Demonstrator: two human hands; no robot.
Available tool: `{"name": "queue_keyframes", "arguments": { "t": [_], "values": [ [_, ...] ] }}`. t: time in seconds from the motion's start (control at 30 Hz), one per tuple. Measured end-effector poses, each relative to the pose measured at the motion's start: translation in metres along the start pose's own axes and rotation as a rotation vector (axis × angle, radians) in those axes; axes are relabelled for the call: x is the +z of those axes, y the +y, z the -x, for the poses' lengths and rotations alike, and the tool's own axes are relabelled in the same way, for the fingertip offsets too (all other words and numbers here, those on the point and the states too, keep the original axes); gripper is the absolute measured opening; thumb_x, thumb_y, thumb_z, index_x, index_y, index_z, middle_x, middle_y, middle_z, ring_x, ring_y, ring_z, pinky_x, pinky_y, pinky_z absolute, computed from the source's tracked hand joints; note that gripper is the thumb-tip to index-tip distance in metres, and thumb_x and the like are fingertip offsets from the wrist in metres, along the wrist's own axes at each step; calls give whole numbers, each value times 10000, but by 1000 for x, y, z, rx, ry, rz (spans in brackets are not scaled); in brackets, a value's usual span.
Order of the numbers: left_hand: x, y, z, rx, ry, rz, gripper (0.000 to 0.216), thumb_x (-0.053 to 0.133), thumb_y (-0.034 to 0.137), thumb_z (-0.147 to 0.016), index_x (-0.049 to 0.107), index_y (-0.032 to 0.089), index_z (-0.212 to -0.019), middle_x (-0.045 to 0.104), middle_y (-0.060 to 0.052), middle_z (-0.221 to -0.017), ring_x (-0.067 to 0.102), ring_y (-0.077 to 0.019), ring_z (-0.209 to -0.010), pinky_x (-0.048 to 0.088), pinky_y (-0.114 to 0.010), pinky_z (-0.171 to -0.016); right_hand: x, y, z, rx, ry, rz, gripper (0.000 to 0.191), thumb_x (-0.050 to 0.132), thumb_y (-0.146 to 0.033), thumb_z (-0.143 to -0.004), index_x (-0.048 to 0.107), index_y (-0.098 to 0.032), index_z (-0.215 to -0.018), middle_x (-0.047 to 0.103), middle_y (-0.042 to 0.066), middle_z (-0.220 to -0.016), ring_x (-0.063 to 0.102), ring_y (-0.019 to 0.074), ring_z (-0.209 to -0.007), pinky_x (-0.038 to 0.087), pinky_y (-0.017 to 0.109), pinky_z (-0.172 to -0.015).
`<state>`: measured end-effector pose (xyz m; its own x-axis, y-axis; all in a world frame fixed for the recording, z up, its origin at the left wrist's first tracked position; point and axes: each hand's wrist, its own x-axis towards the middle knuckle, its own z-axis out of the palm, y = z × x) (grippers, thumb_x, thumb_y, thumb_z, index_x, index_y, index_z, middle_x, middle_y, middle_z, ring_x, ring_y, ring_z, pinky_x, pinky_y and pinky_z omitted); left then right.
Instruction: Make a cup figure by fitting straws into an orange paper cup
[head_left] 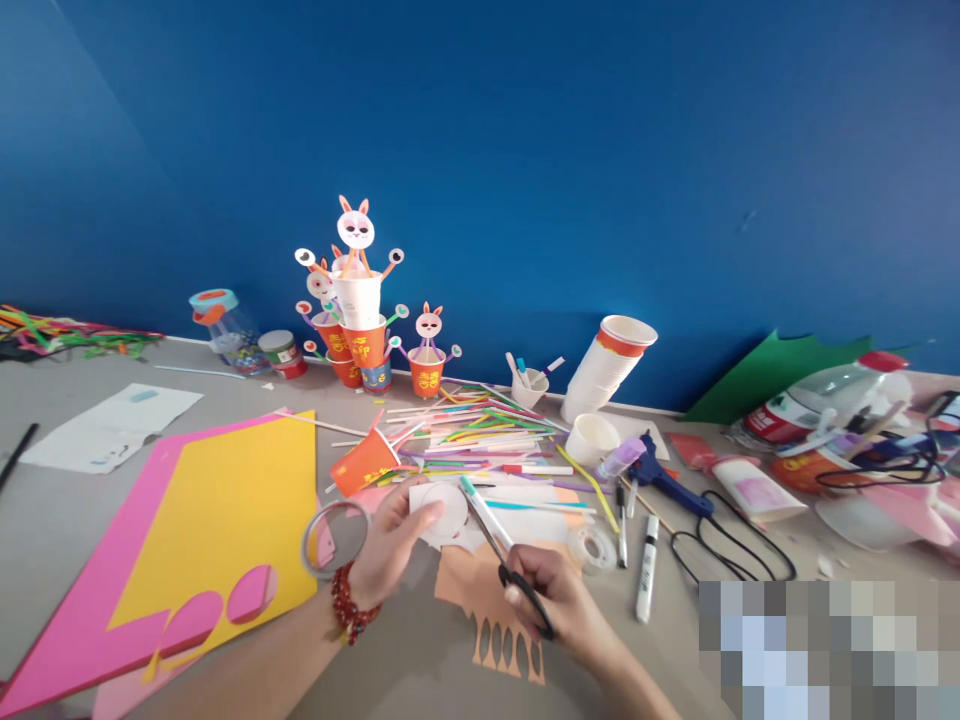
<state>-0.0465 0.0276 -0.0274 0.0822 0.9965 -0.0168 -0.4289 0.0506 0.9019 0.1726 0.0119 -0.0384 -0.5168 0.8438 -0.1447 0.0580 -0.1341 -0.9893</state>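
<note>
My left hand [386, 545] pinches a small piece of white paper [448, 508] that has a circle outlined on it. A red beaded bracelet [352, 602] circles that wrist. Black-handled scissors [534, 598] are gripped in my right hand [562, 600], fingers closed round the handles. The blades point up and left, against or just beside the paper's right edge; I cannot tell if they touch it. Below them lies a peach-coloured sheet [457, 580] with several oval cut-outs. A white marker with a teal tip [480, 505] lies behind the blades.
Bunny figures on paper cups [427, 375] stand by the blue wall. Straws and sticks [480, 430] lie in the middle, beside a tipped orange cup [365, 462]. Yellow card [232, 500] covers the left. At right are a tape roll [592, 549] and a corded blue glue gun [667, 480].
</note>
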Motion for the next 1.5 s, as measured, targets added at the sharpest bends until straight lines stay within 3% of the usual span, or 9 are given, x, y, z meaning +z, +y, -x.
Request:
{"name": "queue_keyframes", "arguments": {
  "t": [0.27,0.53,0.77,0.9,1.0,1.23,1.37,1.5],
  "values": [
    [0,1,0,11,-32,22,164,682,301,-821,624,150,-847,692,-40,-753,637,-173,-682,494,-279,-634,-1,1,1,2,7,28,532,679,-647,-742,391,-215,-627,419,-79,-441,335,57,-370,186,197,-393],
    [-3,-1,-2,13,33,-40,195,719,321,-796,629,159,-854,691,-17,-733,623,-143,-615,494,-258,-604,-6,1,0,-34,27,102,535,689,-631,-745,387,-211,-604,393,-79,-453,306,56,-390,165,209,-410],
    [4,0,6,-92,-196,-181,252,687,367,-827,603,149,-920,701,-43,-745,674,-171,-640,510,-262,-618,-5,0,-1,-125,191,-101,479,694,-625,-746,480,-197,-753,551,-21,-616,411,85,-479,293,201,-440],
    [14,0,11,-212,-332,-215,253,712,354,-799,607,155,-917,672,-30,-786,635,-136,-613,508,-220,-545,5,-4,-3,-126,249,-211,433,769,-513,-714,534,-191,-881,603,11,-798,471,95,-553,389,210,-498],
    [21,0,13,-268,-389,-254,229,731,322,-774,623,159,-892,637,-7,-771,598,-109,-574,500,-202,-519,10,-4,-4,-109,247,-218,409,810,-417,-677,533,-195,-879,588,-1,-804,494,99,-592,413,210,-532],
    [21,-12,15,-354,-238,-211,314,753,367,-745,652,175,-972,674,-30,-851,627,-156,-675,545,-261,-583,12,-2,-4,-105,321,-167,409,832,-353,-622,516,-202,-836,519,-44,-711,481,94,-594,390,190,-528],
    [18,-18,13,-233,-146,-199,287,743,327,-766,684,155,-989,715,-64,-936,648,-194,-824,530,-287,-739,14,1,-5,-128,357,-174,410,799,-450,-684,515,-198,-838,541,-36,-720,484,90,-578,392,190,-510],
    [16,-13,8,-108,-6,-43,295,701,294,-810,656,171,-1074,718,-69,-1022,649,-216,-941,502,-305,-832,17,8,-5,-36,166,-176,475,637,-640,-791,470,-195,-811,579,-27,-636,420,64,-428,304,191,-398]
  ]
}}
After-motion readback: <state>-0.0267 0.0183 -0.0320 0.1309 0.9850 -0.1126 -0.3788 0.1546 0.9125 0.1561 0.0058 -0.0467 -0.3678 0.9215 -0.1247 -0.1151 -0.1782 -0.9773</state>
